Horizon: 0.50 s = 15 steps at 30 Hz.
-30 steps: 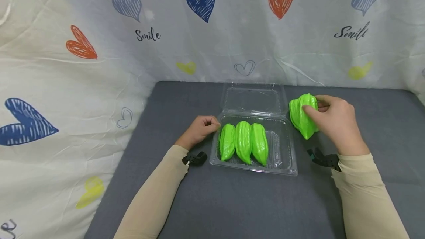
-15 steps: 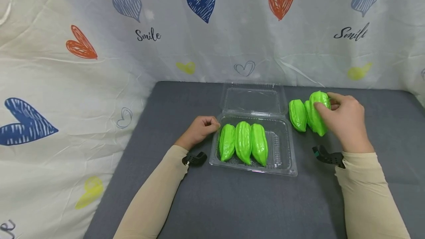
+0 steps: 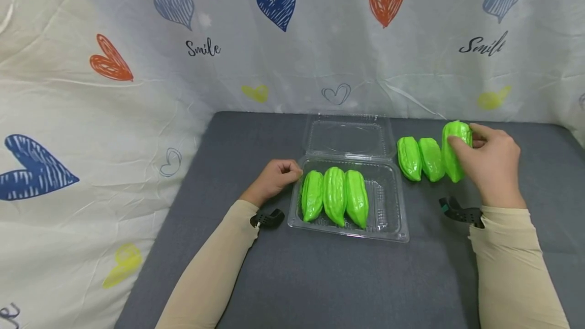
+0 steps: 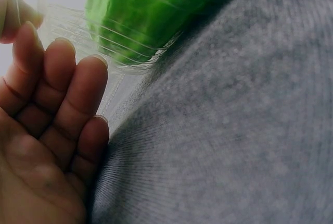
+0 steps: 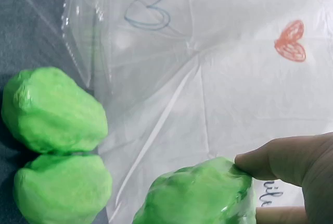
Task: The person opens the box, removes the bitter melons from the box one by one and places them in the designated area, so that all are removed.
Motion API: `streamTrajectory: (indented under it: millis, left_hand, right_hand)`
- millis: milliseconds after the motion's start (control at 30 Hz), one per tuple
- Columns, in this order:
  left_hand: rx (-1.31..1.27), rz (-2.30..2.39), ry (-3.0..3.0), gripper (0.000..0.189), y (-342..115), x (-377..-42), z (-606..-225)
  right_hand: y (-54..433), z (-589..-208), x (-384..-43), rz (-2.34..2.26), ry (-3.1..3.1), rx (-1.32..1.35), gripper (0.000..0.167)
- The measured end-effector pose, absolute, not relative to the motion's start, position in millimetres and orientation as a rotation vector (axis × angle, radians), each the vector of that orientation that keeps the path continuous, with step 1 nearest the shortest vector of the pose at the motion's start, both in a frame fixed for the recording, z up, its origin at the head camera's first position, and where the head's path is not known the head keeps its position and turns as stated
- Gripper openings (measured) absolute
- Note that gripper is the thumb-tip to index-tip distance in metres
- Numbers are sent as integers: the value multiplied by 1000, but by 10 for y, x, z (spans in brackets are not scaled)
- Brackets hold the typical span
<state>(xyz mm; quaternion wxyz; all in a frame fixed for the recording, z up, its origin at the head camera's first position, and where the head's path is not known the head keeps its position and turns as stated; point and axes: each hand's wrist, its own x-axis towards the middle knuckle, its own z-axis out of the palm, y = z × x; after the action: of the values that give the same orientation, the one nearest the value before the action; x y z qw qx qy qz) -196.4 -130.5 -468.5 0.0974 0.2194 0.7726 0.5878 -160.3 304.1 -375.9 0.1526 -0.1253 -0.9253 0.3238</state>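
Note:
My right hand (image 3: 495, 164) grips a bright green, lengthwise-ridged model fruit (image 3: 452, 154) with a pointed lower end, thumb on its near side. In the right wrist view the held fruit (image 5: 195, 195) shows at the bottom, fingertips at its edge. Just left of it on the table lie two more green fruits (image 3: 409, 159), side by side. My left hand (image 3: 276, 179) pinches the left rim of a clear plastic clamshell box (image 3: 388, 222), whose lid lies back open. Three green fruits (image 3: 335, 196) sit in the box in a row from its left side.
Bare tray floor (image 3: 384, 202) shows at the right inside the box. The lid (image 3: 349, 136) reaches toward the white curtain (image 3: 292, 65) with printed hearts behind the grey table (image 3: 343, 283). Another curtain side hangs along the left table edge.
My right hand has moved right with the held fruit, away from the two fruits on the table, which now both show fully. The left hand and box have stayed in place.

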Motion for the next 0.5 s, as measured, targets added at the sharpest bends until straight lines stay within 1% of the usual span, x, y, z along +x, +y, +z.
streamTrajectory:
  millis: [300,500]
  left_hand:
    - [660,1759,2273,29,-1305,-1963,-4689]
    - [658,1753,2279,28,-1303,-1969,-4694]
  right_hand:
    - [3140,-3812,-1643,918,-2652,-394,60]
    - [3209,-3894,-1667,965,-2657,-392,63]
